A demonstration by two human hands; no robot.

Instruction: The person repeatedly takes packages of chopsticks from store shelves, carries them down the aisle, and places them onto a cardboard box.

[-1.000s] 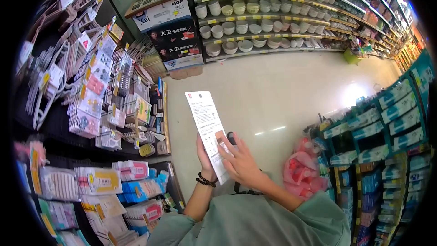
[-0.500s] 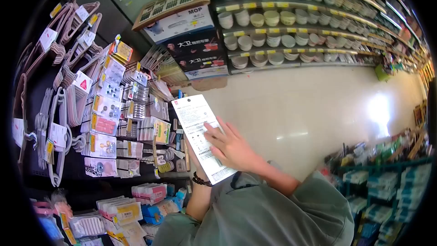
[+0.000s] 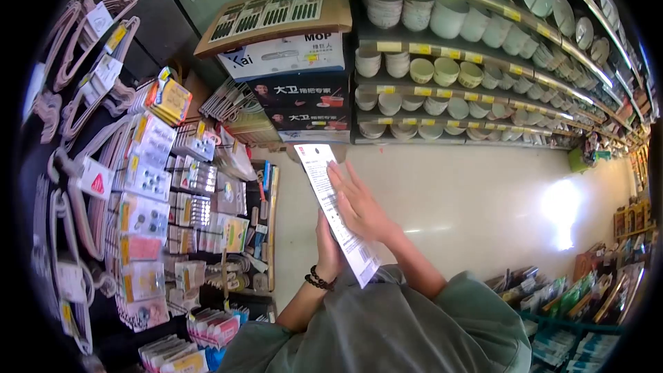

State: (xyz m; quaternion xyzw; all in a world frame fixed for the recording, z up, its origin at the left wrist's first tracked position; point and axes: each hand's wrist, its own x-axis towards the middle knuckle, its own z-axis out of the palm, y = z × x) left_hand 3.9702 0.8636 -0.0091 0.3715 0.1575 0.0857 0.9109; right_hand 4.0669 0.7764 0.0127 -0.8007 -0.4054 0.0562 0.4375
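A long white blister card with printed text and a hang hole is held in front of me, its printed back toward me and tilted to the side. My left hand, with a dark beaded bracelet at the wrist, grips it from behind on the left; most of its fingers are hidden. Flat against the printed side lies my right hand, fingers stretched out and slightly apart. What is packed on the card's other face does not show.
Hanging racks at left carry clothes hangers and small carded goods. Mop boxes are stacked ahead. Bowls fill the shelves at the back right. Pale floor tiles reflect light. More packaged goods stand at lower right.
The card has turned more edge-on to me and shifted slightly right. My right hand has slid up along it, its fingers closer together. My view has moved toward the bowl shelves.
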